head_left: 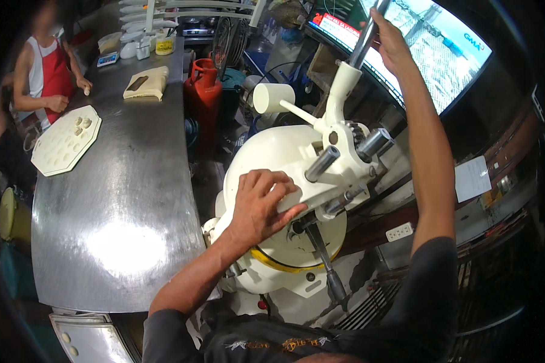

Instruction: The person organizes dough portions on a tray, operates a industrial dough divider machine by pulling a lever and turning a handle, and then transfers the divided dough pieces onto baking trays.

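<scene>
A cream-white machine that looks like a dough divider [254, 151] stands in front of me, with a round body and several metal rods at its top. My left hand [261, 202] lies on the machine's head, fingers a little bent and the thumb apart, gripping nothing. High on the right, my raised right hand [390, 45] is closed around the long steel lever [363, 45], which slants up from the machine's cream socket. A cream counterweight [274, 98] sticks out to the left. Below the head, a black-handled bar [327, 263] points down past the round base.
Left of the machine runs a steel table [133, 199]. On it are a white octagonal plate [66, 142] with several dough pieces and a cloth-like cream slab [146, 83]. A red gas cylinder [204, 91] stands beyond; a co-worker in a red apron [57, 69] is across the table. A screen [448, 54] hangs behind the lever.
</scene>
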`<state>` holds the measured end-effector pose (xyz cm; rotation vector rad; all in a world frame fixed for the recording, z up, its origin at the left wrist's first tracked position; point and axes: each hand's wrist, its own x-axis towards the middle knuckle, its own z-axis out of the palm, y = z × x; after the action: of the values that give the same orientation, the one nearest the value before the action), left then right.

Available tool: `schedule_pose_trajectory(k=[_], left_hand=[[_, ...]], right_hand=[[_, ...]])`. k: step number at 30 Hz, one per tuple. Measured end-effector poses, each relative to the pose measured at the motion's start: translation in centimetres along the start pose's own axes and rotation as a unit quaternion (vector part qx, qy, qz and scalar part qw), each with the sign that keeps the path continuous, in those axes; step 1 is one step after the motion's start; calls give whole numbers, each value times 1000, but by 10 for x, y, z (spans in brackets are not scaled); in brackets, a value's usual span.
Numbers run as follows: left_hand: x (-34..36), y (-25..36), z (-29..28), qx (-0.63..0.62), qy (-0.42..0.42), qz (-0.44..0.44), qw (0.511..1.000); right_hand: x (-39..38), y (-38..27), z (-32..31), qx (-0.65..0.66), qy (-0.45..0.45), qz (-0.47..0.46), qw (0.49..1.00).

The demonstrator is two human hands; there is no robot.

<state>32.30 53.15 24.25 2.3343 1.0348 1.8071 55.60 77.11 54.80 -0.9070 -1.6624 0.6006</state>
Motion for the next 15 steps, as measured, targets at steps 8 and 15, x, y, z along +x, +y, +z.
schedule_pose_trajectory(k=[8,15], left_hand=[[2,-15,-9,-14,24,-6,1000],[3,-6,-9,20,33,20,999]], right_hand=[[45,28,26,136,45,29,989],[-64,-83,-63,319,48,14,946]])
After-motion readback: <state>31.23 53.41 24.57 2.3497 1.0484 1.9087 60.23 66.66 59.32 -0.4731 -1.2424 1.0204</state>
